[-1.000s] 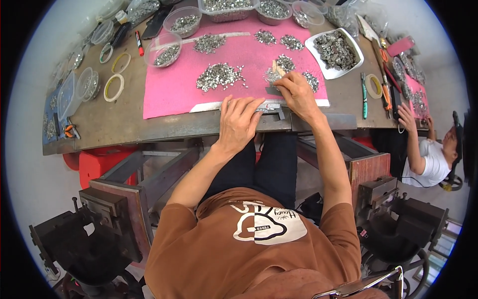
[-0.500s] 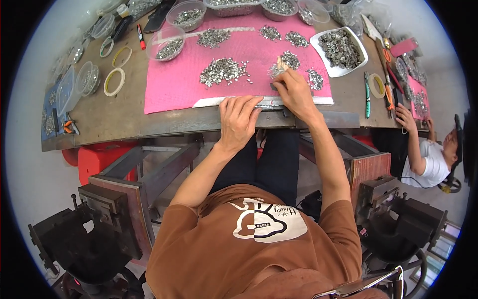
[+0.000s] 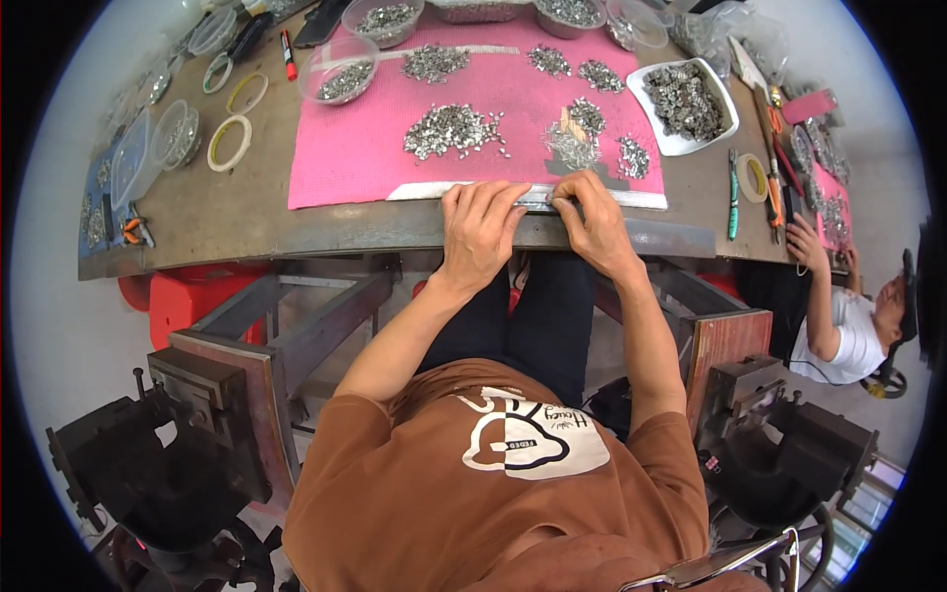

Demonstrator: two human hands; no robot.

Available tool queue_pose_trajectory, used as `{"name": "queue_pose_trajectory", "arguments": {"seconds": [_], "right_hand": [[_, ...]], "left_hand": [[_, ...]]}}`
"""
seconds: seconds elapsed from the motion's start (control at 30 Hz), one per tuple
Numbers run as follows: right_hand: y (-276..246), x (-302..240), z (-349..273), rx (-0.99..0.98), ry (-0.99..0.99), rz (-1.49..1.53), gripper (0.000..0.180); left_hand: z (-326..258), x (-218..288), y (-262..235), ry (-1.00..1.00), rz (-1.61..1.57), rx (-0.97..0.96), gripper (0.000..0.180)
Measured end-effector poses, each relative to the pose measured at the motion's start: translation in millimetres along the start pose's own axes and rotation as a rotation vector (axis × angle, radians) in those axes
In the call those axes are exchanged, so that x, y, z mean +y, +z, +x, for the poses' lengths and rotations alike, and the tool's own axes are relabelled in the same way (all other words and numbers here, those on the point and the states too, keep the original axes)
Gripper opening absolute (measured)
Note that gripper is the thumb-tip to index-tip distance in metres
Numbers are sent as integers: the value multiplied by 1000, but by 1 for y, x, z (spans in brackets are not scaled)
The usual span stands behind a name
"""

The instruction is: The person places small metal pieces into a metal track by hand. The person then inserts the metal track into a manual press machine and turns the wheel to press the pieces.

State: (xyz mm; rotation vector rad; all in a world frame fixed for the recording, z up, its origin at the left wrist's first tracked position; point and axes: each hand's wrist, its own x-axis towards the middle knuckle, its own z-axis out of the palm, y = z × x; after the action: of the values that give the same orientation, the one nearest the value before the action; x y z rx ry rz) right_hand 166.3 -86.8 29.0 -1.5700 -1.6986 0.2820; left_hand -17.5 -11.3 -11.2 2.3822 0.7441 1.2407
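At the table's front edge, a narrow silvery metal strip [image 3: 536,198] spans the gap between my hands. My left hand [image 3: 480,235] is closed at the strip's left end, thumb against the fingertips. My right hand [image 3: 595,225] pinches at its right end; whatever is between those fingers is too small to make out. Just beyond the right hand lies a heap of thin silvery pins [image 3: 572,151], beside a small pile of metal pieces [image 3: 586,115]. A larger heap of shiny metal pieces [image 3: 446,133] rests farther left on the pink mat [image 3: 345,178].
Clear tubs [image 3: 340,74] of metal pieces line the back. A white square dish [image 3: 683,104] of darker pieces stands right, near a green pen [image 3: 733,192] and tape roll [image 3: 753,178]. More tape rolls [image 3: 230,143] lie left. A co-worker [image 3: 838,316] sits at far right.
My right hand has come back from the pin heap to the strip at the table edge, uncovering the pins. My left hand has stayed at the strip. The whole view has shifted slightly.
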Motion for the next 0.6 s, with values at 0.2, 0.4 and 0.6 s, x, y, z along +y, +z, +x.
{"name": "queue_pose_trajectory", "arguments": {"seconds": [0.2, 0.4, 0.6], "right_hand": [[-3, 1, 4, -58, -44, -59, 12], [-5, -9, 3, -44, -160, -322, 16], [-6, -11, 3, -9, -302, -373, 15]], "left_hand": [[0, -1, 1, 3, -6, 12, 34], [-1, 0, 1, -5, -16, 12, 35], [0, 1, -1, -8, -26, 25, 33]]}}
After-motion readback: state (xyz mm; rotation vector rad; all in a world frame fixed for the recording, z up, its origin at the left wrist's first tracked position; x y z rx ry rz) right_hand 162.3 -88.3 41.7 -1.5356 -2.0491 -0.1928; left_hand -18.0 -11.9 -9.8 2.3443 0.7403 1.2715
